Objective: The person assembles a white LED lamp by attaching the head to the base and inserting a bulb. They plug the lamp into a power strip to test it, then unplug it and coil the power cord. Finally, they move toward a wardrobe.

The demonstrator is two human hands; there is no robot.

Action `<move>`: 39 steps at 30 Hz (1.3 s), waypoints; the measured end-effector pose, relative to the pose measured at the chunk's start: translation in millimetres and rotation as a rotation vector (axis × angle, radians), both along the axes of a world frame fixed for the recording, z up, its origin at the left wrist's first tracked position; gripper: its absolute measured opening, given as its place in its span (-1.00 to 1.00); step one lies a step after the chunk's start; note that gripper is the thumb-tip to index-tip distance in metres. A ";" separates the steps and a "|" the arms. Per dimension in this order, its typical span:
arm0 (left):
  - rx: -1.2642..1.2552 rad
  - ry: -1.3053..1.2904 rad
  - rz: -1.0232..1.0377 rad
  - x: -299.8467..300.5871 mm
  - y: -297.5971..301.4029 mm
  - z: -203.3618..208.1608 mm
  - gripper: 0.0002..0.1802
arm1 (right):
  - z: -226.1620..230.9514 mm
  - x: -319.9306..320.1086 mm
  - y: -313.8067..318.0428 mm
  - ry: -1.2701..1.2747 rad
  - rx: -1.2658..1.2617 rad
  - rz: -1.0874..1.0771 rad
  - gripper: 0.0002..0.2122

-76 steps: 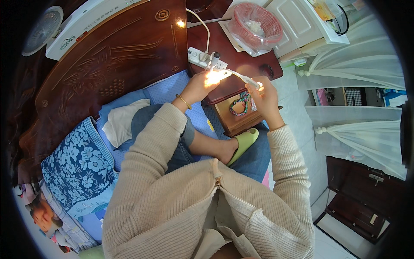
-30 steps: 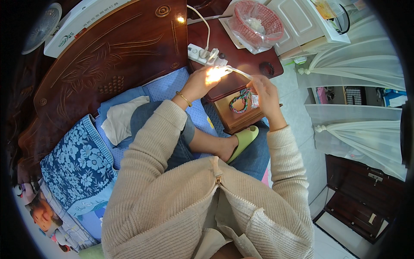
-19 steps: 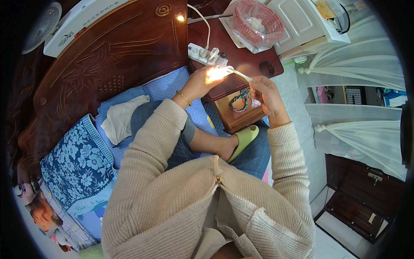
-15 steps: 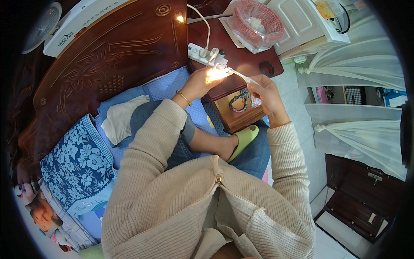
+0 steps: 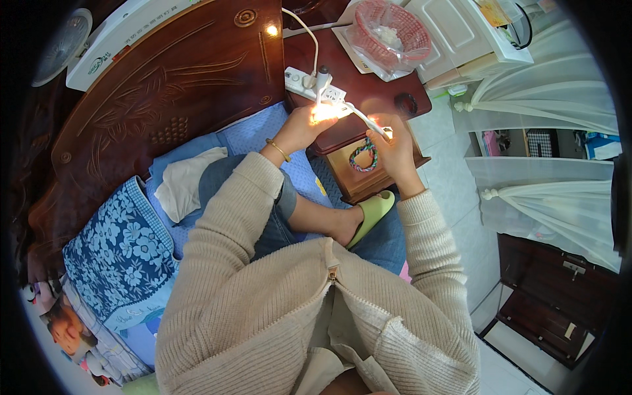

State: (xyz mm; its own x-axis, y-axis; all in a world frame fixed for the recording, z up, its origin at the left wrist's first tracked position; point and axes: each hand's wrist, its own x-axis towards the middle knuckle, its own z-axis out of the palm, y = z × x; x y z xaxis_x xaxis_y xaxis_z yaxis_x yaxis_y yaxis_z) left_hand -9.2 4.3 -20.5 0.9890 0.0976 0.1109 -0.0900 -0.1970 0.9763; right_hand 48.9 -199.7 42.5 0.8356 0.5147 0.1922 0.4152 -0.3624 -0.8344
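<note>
A glaring light [image 5: 324, 113] shines at the fingers of my left hand [image 5: 299, 130], which is closed around something white that the glare mostly hides. A slim white stick with a dark tip [image 5: 322, 78] rises above these fingers. From the glare a narrow white cord-like strip [image 5: 361, 116] runs to my right hand [image 5: 396, 151], pinched there between thumb and fingers. A smaller glow [image 5: 387, 133] shows at the right fingertips. Just behind the left hand lies a white power strip [image 5: 297, 79]. Below the strip, a multicoloured braided loop [image 5: 363, 158] rests by the wooden drawer.
The dark red bedside table [image 5: 388, 92] carries a pink basket [image 5: 421, 39] in clear plastic and a dark ring-shaped band [image 5: 406, 103]. To the left stands a carved wooden headboard [image 5: 164, 85], with a blue floral pillow [image 5: 122, 247]. A green slipper [image 5: 370, 216] is on my foot.
My right hand has shifted slightly left, and a glow now shows at its fingertips. The shiny clear piece below that hand is no longer visible. My left hand has barely moved.
</note>
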 end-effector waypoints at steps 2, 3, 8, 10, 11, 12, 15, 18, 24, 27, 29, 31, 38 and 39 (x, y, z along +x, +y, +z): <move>0.042 0.031 0.017 -0.2 2.2 -0.2 -0.67 | 3.4 -3.0 3.1 0.057 0.077 0.031 -0.77; 0.075 0.055 0.031 0.3 3.6 -0.6 -0.68 | 7.8 -4.6 3.6 0.094 0.062 0.047 -0.76; 0.076 0.029 0.073 0.9 1.5 2.2 -0.70 | -4.9 -6.5 3.6 0.381 0.277 0.001 -0.77; 0.047 0.005 0.076 0.3 -0.4 4.4 -0.71 | -6.7 -9.3 8.6 0.609 0.461 -0.103 -0.78; 0.053 0.007 0.074 0.1 -1.0 6.1 -0.71 | -9.9 -10.0 11.6 0.693 0.583 -0.120 -0.79; 0.060 0.009 0.073 -0.1 -1.5 7.7 -0.72 | -15.2 -10.3 15.3 0.776 0.705 -0.136 -0.79; 0.066 -0.025 0.084 -0.1 -1.3 7.0 -0.72 | -17.6 -16.8 31.0 0.929 0.958 -0.155 -0.81; 0.067 -0.027 0.091 -1.3 -2.0 8.4 -0.73 | -20.7 -17.3 42.6 1.055 1.133 -0.154 -0.83; 0.060 -0.027 0.105 -2.3 -2.3 11.2 -0.74 | -25.4 -12.1 40.5 1.124 1.204 -0.106 -0.83; 0.030 -0.041 0.108 -2.3 -3.1 8.6 -0.73 | -33.1 -11.5 35.0 1.187 1.289 0.003 -0.84; 0.002 -0.053 0.102 -0.6 -1.8 5.6 -0.73 | -33.1 -14.5 38.2 1.202 1.278 -0.030 -0.84; -0.042 -0.064 0.093 1.8 -0.3 3.7 -0.73 | -34.3 -18.5 41.2 1.195 1.277 -0.035 -0.85; -0.311 0.211 0.014 -1.6 1.6 11.9 -0.70 | -49.7 -14.3 33.5 1.030 1.229 0.084 -0.82; -0.370 0.218 0.021 -3.2 -0.3 13.8 -0.69 | -50.7 -13.3 32.9 1.028 1.222 0.101 -0.82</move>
State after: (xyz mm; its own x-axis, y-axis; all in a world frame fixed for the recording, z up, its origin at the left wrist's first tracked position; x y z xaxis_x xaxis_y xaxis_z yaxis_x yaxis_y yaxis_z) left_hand -12.4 4.0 -6.8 0.9828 0.1122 -0.1465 0.1261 0.1708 0.9772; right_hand 35.7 -166.9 -8.3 0.8377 0.5394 -0.0854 -0.5002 0.6950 -0.5165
